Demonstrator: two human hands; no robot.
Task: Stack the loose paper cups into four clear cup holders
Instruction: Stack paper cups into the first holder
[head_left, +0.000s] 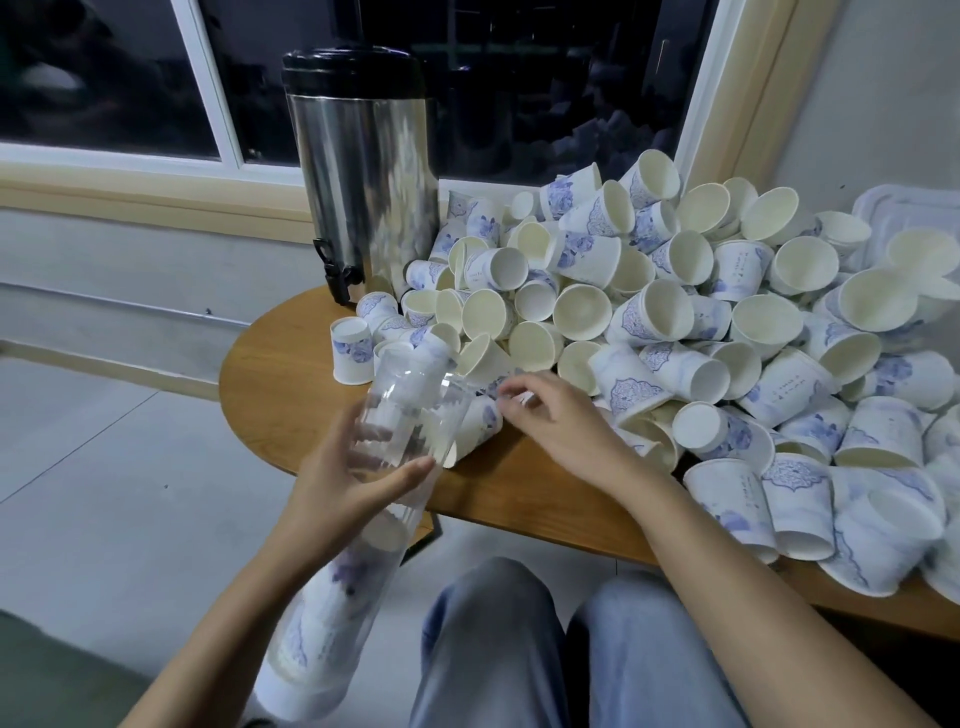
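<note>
Loading step. Left hand (358, 483) grips holder (395, 415), tilted and part-filled, its mouth toward pile (675, 312). Right hand (561, 421) is just beyond the mouth, fingers curled over a lying cup (478, 426); whether it pinches, cannot tell. Next, likely: lift cup, align with mouth, slide in.

The left hand (347, 480) and right hand (558, 423) lead into bare forearms; faded blue-grey jeans (485, 649) cover both knees at lower centre.

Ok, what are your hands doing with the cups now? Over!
Left hand grips the clear cup holder, tilted, part-filled with stacked cups. Right hand at a paper cup by its mouth; grip unclear. Loose cup pile crowds the wooden table.
</note>
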